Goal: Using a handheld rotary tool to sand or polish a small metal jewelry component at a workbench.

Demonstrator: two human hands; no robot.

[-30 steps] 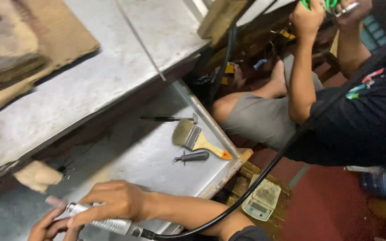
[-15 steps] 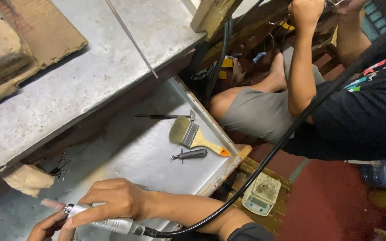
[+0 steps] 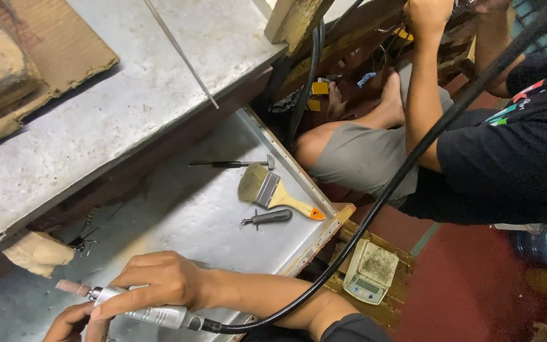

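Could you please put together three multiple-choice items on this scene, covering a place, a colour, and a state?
1. Where does the brush lie?
A. on the metal sheet
B. on the red floor
C. on the cardboard

2. What colour is the tip of the brush handle?
A. blue
B. orange
C. white

3. How is the rotary tool held?
A. lying loose on the sheet
B. by a co-worker
C. in both of the person's hands

Answers:
1 A: the brush rests on the grey sheet, between a thin dark tool and a stubby dark tool.
2 B: the handle's end is orange.
3 C: the right hand wraps its body while the left hand steadies it near the pink tip.
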